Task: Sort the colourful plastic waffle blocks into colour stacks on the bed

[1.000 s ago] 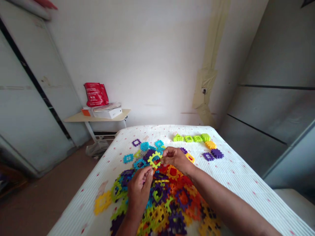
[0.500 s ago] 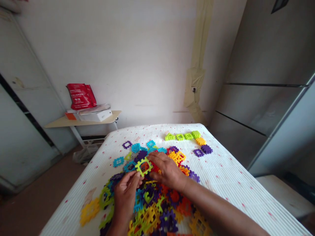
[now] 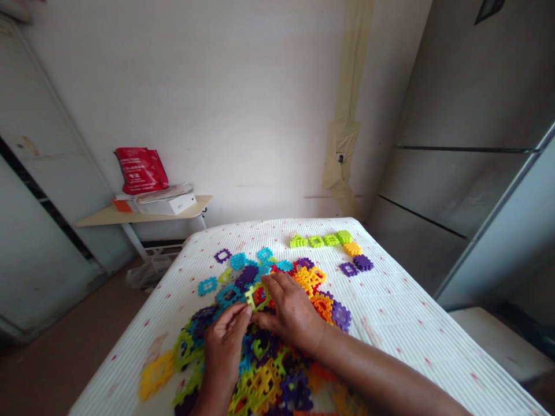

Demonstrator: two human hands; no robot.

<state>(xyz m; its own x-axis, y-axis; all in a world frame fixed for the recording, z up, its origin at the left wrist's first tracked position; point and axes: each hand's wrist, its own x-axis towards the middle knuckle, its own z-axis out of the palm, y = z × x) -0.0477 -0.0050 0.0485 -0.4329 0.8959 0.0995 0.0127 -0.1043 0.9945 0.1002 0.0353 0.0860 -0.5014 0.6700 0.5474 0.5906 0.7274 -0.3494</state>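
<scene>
On the white-covered bed (image 3: pixel 390 323), above a heap of plastic waffle blocks (image 3: pixel 269 370) at lower centre, the left hand (image 3: pixel 223 346) and right hand (image 3: pixel 292 312) pinch a lime-green block (image 3: pixel 255 296) from both sides, steadying it, now turned more edge-on than moments before.

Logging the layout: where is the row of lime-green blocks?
In the head view, the row of lime-green blocks lies along the far end of the white bed, right of centre, with an orange block and purple blocks just past its right end.
</scene>
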